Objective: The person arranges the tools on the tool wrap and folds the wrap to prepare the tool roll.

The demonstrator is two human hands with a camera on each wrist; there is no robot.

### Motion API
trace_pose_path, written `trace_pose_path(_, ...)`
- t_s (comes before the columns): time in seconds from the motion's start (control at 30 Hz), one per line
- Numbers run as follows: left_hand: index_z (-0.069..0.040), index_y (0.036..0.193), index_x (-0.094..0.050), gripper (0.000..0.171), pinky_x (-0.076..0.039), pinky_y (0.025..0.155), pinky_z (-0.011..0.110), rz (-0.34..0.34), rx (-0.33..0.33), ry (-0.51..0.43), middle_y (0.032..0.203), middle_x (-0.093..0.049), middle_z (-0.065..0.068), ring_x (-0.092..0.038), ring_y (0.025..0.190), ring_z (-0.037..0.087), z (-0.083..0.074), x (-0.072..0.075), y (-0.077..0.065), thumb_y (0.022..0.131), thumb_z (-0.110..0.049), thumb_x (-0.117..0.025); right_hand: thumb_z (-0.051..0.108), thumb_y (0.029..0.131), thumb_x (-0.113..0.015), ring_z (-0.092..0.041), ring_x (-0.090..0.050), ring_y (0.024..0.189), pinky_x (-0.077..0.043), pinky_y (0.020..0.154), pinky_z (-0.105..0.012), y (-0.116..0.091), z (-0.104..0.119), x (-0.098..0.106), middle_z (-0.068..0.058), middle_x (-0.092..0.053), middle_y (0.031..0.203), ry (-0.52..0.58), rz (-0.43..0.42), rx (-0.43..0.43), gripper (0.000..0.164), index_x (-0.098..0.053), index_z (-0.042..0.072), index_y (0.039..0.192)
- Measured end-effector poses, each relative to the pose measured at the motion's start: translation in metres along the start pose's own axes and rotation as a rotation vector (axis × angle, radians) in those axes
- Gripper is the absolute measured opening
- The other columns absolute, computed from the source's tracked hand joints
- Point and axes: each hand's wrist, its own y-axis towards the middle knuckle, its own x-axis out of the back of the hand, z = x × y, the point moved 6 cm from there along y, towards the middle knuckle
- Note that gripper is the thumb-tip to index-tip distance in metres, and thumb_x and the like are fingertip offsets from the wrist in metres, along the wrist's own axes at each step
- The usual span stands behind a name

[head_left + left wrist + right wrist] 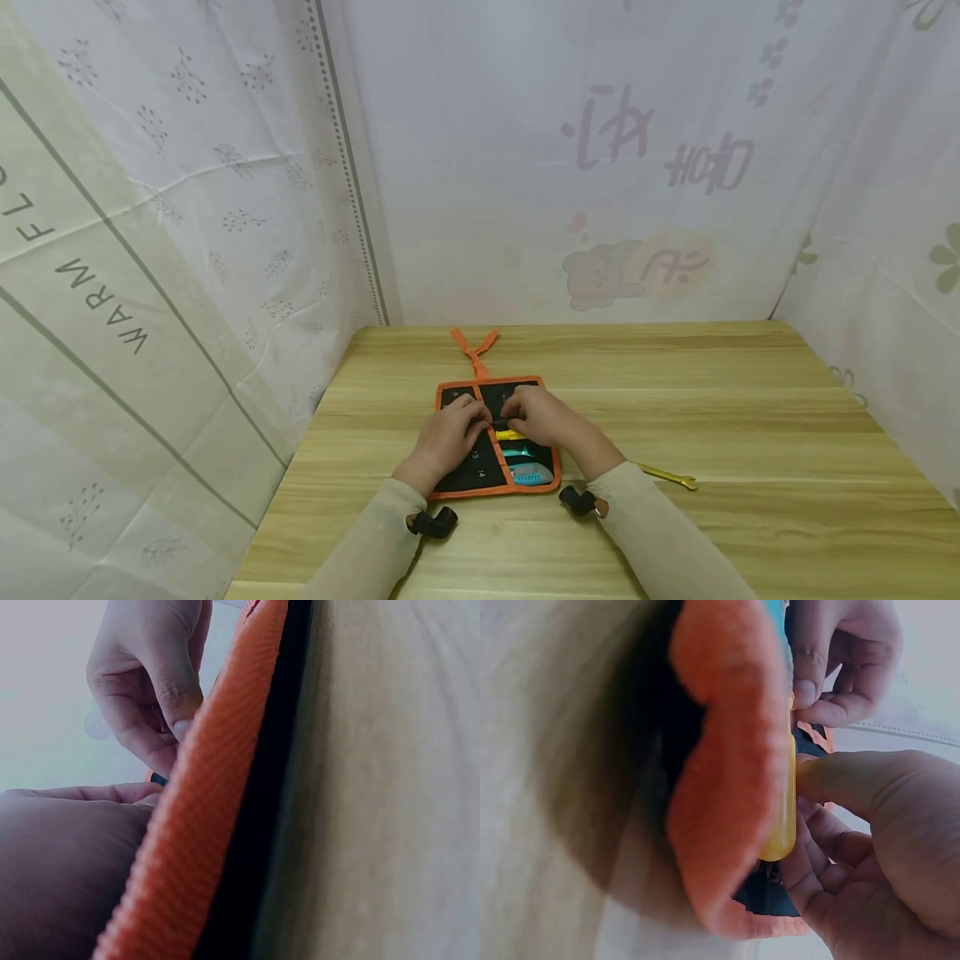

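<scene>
An unrolled black tool pouch [487,475] with orange edging and numbered pockets lies on the table. My left hand [448,429] lies over its left half, thumb and forefinger pinching the pouch near the orange middle strip. Facing it, my right hand [543,414] is over the right half, fingers bent beside a yellow-handled tool [780,825]. Whether those fingers grip anything is hidden. Nearer the front edge, a green-handled tool [517,452] and a light blue utility knife [531,474] sit in pockets.
On the wooden table [750,417], a yellow open-end wrench [667,476] lies right of the pouch, partly behind the right sleeve [660,525]. Orange tie straps [476,354] stretch from the pouch's far edge. Printed curtains [480,167] surround the table's back and sides.
</scene>
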Motion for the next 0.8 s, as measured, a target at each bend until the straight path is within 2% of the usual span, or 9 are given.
trace_pose_path(0.23,-0.026,0.103,-0.071,0.007,-0.043,0.055,0.021,0.012,-0.009,0.006,0.097,-0.058,-0.011,-0.051,0.066,0.002,-0.0004,-0.002,0.0004,0.099,-0.024,-0.076,0.008,0.1,-0.072,-0.012,-0.065,0.089,-0.056,0.076,-0.028,0.001,0.0028,-0.0047,0.003,-0.062,0.101,0.015,0.01,0.031,0.015,-0.08,0.012,0.112)
trace_pose_path(0.5,-0.025,0.102,-0.072,0.005,-0.045,0.057,0.022,0.012,-0.014,-0.003,0.097,-0.06,-0.01,-0.053,0.069,0.003,-0.0005,-0.0019,0.0013,0.099,-0.024,-0.076,0.007,0.099,-0.073,-0.013,-0.066,0.088,-0.056,0.075,-0.028,-0.0002,0.004,-0.0033,0.003,-0.062,0.1,0.015,0.003,0.034,0.014,-0.08,0.012,0.111)
trace_pose_path(0.8,-0.026,0.102,-0.071,0.006,-0.045,0.056,0.021,0.023,-0.009,-0.007,0.097,-0.058,-0.01,-0.052,0.069,0.002,-0.0004,-0.0015,0.0012,0.1,-0.025,-0.076,0.009,0.099,-0.073,-0.015,-0.066,0.091,-0.057,0.078,-0.03,-0.0021,0.0028,-0.0017,0.002,-0.063,0.102,0.011,0.0,-0.006,0.013,-0.08,0.011,0.111)
